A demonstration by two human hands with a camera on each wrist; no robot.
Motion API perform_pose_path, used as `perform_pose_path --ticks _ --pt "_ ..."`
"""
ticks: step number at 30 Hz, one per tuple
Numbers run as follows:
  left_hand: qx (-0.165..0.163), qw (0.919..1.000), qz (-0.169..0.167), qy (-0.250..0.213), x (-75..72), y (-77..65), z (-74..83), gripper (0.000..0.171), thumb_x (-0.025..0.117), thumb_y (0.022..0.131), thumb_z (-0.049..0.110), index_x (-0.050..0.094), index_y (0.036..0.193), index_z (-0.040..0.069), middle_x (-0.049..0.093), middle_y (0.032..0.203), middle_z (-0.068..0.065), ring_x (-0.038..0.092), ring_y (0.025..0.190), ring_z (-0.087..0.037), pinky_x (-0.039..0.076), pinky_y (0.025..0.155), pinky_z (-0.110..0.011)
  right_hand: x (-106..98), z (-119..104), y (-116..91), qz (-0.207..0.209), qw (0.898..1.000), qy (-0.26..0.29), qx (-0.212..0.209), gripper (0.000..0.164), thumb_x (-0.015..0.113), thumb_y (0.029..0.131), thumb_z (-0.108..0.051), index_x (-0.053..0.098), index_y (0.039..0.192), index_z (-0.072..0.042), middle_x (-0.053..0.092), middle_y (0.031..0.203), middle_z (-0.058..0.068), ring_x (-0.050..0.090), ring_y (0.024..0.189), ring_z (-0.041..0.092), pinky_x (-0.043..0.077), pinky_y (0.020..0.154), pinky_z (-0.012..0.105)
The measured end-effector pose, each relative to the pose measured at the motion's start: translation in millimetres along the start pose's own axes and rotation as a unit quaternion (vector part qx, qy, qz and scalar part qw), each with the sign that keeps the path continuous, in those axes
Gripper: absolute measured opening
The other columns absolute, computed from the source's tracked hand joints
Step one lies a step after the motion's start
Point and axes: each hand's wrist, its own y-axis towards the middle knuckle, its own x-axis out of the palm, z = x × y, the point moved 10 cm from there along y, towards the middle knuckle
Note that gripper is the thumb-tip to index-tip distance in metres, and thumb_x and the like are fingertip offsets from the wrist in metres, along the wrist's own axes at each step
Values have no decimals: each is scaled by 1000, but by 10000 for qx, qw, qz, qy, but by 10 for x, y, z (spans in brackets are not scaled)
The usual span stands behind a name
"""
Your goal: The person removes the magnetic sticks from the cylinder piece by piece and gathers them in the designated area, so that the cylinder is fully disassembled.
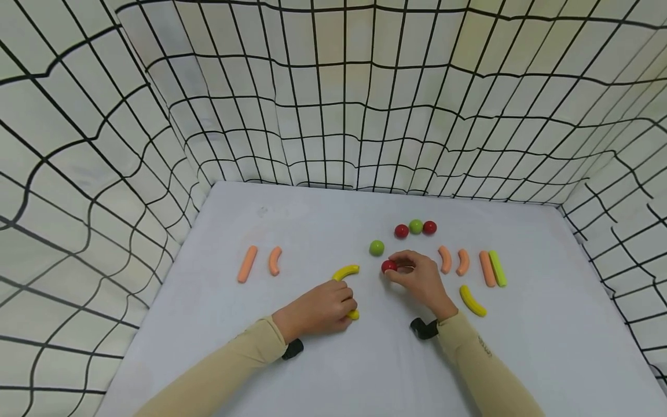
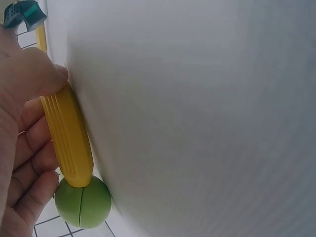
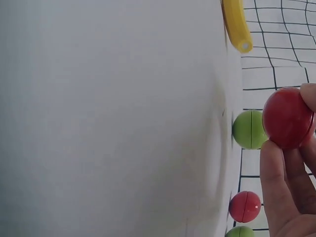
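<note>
My left hand (image 1: 325, 306) pinches a yellow banana-shaped piece (image 2: 69, 133) between thumb and fingers, low over the white table. In the head view most of that piece lies hidden under the hand. A second yellow curved piece (image 1: 346, 271) rests just beyond the knuckles. With thumb and fingertips my right hand (image 1: 418, 279) holds a red ball (image 3: 288, 117), which has a seam round it. Behind the red ball, a green ball (image 3: 250, 129) appears in the right wrist view; it sits on the table (image 1: 312, 231) beyond the right fingertips.
At the back right, two red balls (image 1: 401, 231) flank a green ball (image 1: 416, 226). Orange curved pieces (image 1: 444, 259), an orange stick (image 1: 487, 269), a green stick (image 1: 497, 268) and a yellow curved piece (image 1: 472, 300) lie right. Another orange stick (image 1: 247, 264) lies left. Black netting (image 1: 323, 104) surrounds the table.
</note>
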Motion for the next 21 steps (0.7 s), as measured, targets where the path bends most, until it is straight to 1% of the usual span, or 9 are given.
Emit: perform_pose_path --ticks 7,11,14,18,21 --pt "-21 10000 -59 12 10 -27 11 6 77 86 22 75 89 18 65 80 8 50 75 -8 44 69 -17 -28 40 142 42 9999 -63 97 37 81 89 -23 70 123 -12 73 122 11 70 109 25 61 99 38" --pt "-17 10000 -94 9 19 -39 17 6 77 86 22 74 89 17 64 80 8 50 75 -8 43 69 -17 -48 38 223 36 9998 -175 109 37 81 90 -23 70 123 -11 73 122 12 71 109 27 61 99 41" --pt "8 10000 -35 52 8 -47 25 6 77 86 22 73 88 17 63 79 8 49 75 -8 42 69 -18 -64 45 278 -17 9991 -363 236 38 81 90 -26 70 123 -11 74 123 12 72 111 28 61 98 42" --pt "26 9998 108 194 -23 -62 32 6 77 86 22 72 87 18 63 79 8 50 74 -8 43 69 -18 -89 77 335 -132 9968 -606 506 41 81 90 -31 70 125 -14 74 122 10 71 113 27 61 97 42" --pt "23 9995 179 276 -37 -77 33 7 78 86 22 72 87 18 63 80 8 51 74 -8 43 68 -18 -104 96 374 -199 9957 -691 590 41 80 90 -31 69 126 -13 74 122 11 70 115 28 61 96 41"
